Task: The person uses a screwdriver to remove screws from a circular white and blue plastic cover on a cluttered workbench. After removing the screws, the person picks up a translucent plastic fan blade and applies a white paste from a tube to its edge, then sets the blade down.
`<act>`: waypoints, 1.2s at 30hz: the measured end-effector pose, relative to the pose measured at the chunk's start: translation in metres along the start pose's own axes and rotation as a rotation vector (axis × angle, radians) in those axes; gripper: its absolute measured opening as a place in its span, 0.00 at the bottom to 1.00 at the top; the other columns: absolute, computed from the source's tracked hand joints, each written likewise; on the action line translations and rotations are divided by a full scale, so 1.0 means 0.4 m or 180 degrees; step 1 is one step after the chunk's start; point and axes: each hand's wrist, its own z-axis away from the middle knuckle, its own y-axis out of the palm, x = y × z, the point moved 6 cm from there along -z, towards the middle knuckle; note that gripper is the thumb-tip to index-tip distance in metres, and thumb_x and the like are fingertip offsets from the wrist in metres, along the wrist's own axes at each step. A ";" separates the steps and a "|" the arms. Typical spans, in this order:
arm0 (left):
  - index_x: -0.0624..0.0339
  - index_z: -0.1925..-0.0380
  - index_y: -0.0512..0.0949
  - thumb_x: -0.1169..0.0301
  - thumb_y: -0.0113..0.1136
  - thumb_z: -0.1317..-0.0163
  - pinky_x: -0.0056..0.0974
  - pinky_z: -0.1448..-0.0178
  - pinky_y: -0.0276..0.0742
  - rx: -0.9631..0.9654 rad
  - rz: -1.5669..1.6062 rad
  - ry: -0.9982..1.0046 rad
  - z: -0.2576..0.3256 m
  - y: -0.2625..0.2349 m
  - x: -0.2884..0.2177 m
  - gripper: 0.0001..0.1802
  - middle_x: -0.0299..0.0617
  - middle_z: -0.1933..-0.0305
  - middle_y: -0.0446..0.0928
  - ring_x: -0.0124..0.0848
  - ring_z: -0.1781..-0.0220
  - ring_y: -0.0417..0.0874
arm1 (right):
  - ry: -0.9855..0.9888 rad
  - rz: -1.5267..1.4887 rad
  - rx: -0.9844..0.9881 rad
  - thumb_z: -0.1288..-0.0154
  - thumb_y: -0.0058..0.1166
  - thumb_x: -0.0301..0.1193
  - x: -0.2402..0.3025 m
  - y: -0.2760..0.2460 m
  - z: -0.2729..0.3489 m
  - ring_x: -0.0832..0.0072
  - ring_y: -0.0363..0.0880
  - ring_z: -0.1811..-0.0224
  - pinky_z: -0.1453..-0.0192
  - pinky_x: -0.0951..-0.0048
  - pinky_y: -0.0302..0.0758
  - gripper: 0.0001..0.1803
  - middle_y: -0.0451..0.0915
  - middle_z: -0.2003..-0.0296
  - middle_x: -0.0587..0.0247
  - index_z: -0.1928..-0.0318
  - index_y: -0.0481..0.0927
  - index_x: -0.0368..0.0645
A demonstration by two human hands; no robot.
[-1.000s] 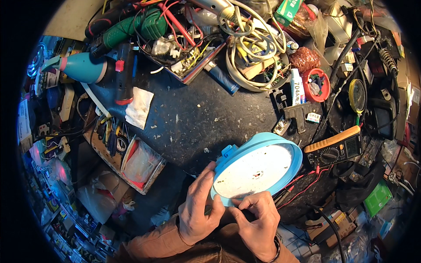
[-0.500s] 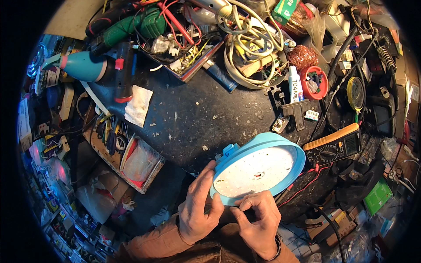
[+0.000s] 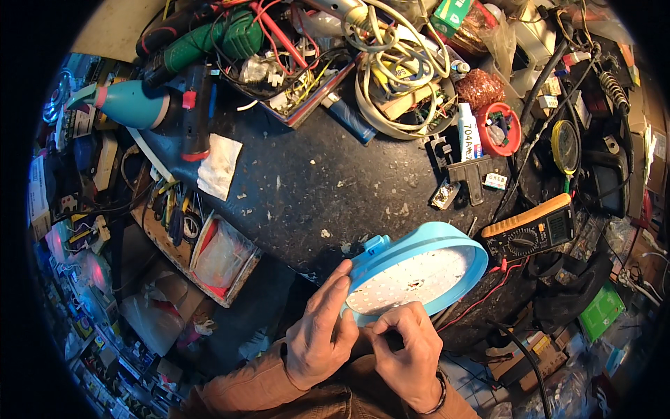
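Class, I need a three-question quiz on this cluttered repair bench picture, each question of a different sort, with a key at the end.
1. True or false: the left hand grips the rim of the round blue lamp.
2. Multiple choice: what lies just right of the lamp on the bench? A) a yellow-edged multimeter B) a green drill C) a white cloth
3. Fill in: the right hand works with pinched fingers at the lamp's ______ edge.

Key
1. True.
2. A, the multimeter; the green drill and white cloth lie up on the left.
3. Lower (the edge nearest the person).
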 end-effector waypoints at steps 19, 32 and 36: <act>0.75 0.21 0.66 0.81 0.65 0.24 0.36 0.51 0.99 -0.0022 -0.0017 -0.0038 0.000 -0.003 0.004 0.35 0.72 0.22 0.76 0.54 0.27 0.88 | -0.0036 -0.0186 0.0108 0.46 0.75 0.10 -0.005 -0.001 -0.005 0.62 0.87 0.59 0.52 0.66 0.83 0.16 0.86 0.63 0.59 0.62 0.84 0.40; 0.75 0.26 0.71 0.86 0.66 0.29 0.50 0.32 0.94 -0.0016 -0.0048 0.0225 -0.014 -0.004 -0.017 0.32 0.69 0.26 0.82 0.59 0.29 0.89 | -0.0193 0.0133 0.0636 0.44 0.66 0.09 0.021 0.029 -0.026 0.52 0.85 0.58 0.55 0.58 0.83 0.20 0.79 0.59 0.53 0.54 0.83 0.42; 0.75 0.24 0.70 0.85 0.65 0.27 0.42 0.41 0.97 -0.0045 -0.0026 0.0129 -0.017 -0.006 -0.014 0.33 0.70 0.25 0.80 0.58 0.28 0.88 | -0.0225 0.0068 0.0389 0.44 0.68 0.09 0.023 0.024 -0.019 0.56 0.85 0.60 0.56 0.61 0.83 0.18 0.79 0.59 0.56 0.55 0.83 0.41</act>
